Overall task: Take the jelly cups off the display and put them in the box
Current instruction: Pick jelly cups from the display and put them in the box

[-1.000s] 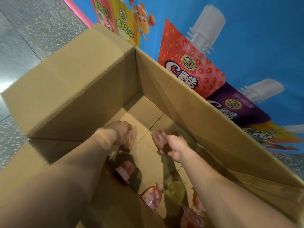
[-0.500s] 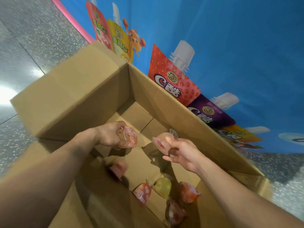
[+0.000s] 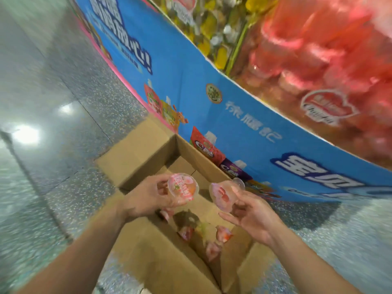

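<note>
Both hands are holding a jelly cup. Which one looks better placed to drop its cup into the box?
Left, narrowly. The left hand holds its jelly cup over the middle of the open box; the right hand holds its cup nearer the right wall.

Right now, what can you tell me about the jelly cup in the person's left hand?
The jelly cup is small, of clear plastic, sealed with a round film lid printed in pink and white; motion blur hides the lettering. Its filling looks pinkish orange. The lid is turned up toward the camera. The left hand grips it from behind and below, above the open cardboard box. It hangs beside, but apart from, the second cup held by the right hand.
</note>
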{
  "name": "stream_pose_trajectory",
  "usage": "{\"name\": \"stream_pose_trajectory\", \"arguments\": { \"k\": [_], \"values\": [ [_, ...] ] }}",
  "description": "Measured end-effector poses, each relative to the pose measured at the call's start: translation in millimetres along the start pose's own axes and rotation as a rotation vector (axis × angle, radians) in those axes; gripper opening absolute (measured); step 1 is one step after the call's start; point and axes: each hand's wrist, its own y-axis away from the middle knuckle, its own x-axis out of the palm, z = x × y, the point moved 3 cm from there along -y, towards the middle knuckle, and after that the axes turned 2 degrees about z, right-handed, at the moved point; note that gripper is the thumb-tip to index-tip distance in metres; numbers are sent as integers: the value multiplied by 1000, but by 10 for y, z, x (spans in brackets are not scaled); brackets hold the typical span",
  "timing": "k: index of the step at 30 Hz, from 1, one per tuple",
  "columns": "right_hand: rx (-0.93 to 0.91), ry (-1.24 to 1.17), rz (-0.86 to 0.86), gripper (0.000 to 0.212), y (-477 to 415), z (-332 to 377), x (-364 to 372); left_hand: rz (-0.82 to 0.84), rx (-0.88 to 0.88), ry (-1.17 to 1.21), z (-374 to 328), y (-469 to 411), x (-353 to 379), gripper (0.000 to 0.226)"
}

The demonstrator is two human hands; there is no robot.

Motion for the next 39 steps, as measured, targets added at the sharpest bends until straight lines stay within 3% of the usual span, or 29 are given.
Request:
{"name": "stream_pose_trajectory", "arguments": {
  "k": [7, 14, 23, 27, 29, 35, 39],
  "values": [
    [-155, -101, -25, 46, 1882, 1034, 424, -14, 120, -33, -1878, 1108, 399, 64],
    [-326, -232, -62, 34, 3751, 1915, 513, 135, 189, -122, -3582, 2030, 1057, 49],
    [-472, -196, -163, 47, 5227, 2241, -93, 254, 260, -266, -4601, 2495, 2193, 68],
    [-481, -190, -185, 49, 5644, 2252, -670, 263, 279, -322, -4815, 2512, 2881, 44],
    [-480, -184, -189, 49, 5780, 2274, -1019, 267, 296, -360, -4894, 2459, 3244, 45],
    [-464, -133, -219, 25, 6014, 2502, -2196, 213, 350, -412, -5044, 2188, 4368, 59],
    [-470, -118, -219, 27, 6206, 2751, -2888, 175, 350, -341, -5112, 2016, 5055, 57]
  ]
}}
